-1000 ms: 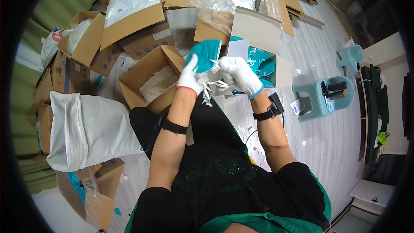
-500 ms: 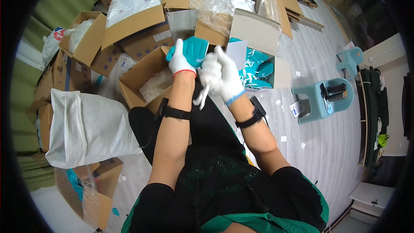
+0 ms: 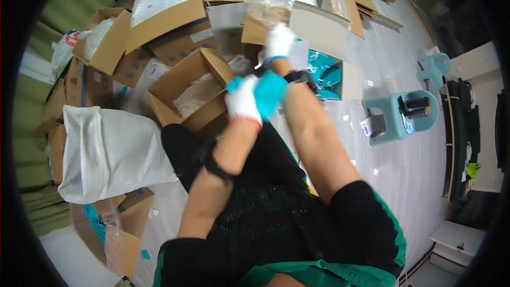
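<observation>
My left hand (image 3: 244,100), in a white knit glove with a red cuff, is closed on a teal piece (image 3: 270,94) that looks like a soft folded pouch. Motion blurs its outline, so its exact kind is unclear. Farther forward my right hand (image 3: 279,41), in a white glove with a blue cuff, is smeared by motion and its fingers are unreadable. It is beside the raised flap of an open white box (image 3: 348,82). Inside that box lie several teal pieces (image 3: 324,69) of similar colour, partly hidden by my right forearm and a pale flap.
An open brown carton (image 3: 178,74) with pale filling stands left of my hands. A white woven sack (image 3: 114,154) leans at the left. More cartons (image 3: 183,42) crowd the far side. Blue-grey stools (image 3: 396,119) stand at the right, with paper scraps on the floor.
My left hand has come nearer and to the right with the teal piece. My right hand has left its place beside it and reached forward.
</observation>
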